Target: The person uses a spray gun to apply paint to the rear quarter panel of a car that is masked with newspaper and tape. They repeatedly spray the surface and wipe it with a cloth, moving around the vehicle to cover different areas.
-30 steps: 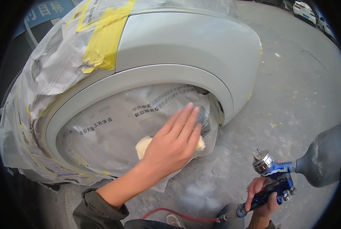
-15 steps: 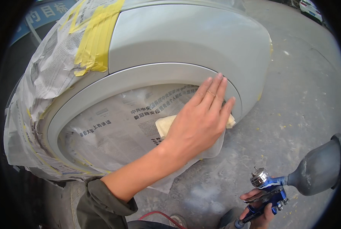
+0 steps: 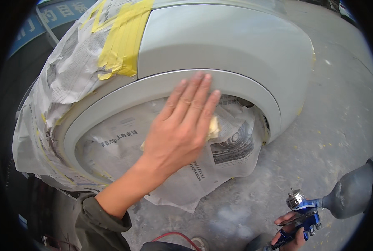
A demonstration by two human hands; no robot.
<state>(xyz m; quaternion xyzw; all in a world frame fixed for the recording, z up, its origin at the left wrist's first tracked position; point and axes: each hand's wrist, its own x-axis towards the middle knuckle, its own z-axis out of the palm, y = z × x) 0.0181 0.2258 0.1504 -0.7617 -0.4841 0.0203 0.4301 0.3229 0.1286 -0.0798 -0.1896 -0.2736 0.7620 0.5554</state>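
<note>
With fingers stretched out, my left hand [image 3: 178, 125] lies over the pale grey wheel-arch trim [image 3: 230, 80] of a car. A pale yellow cloth [image 3: 213, 128] is under its palm, pressed between hand and car; only the cloth's edges show. The fingertips are slightly blurred and reach near the seam below the fender panel [image 3: 220, 37]. Low on the right, my right hand [image 3: 298, 239] grips a blue spray gun [image 3: 303, 218] by its handle, away from the car. The gun's dark grey paint cup [image 3: 348, 194] points to the right.
Newspaper [image 3: 107, 163] covers the wheel opening and hangs below it. Yellow masking tape [image 3: 123, 46] and masking paper [image 3: 67, 69] cover the body at left. A red hose [image 3: 176, 235] runs near my shoe [image 3: 201, 243] on the concrete floor [image 3: 332, 113].
My left hand has slid left along the wheel arch with the cloth under it. The view has shifted a little; my right hand keeps its hold on the spray gun.
</note>
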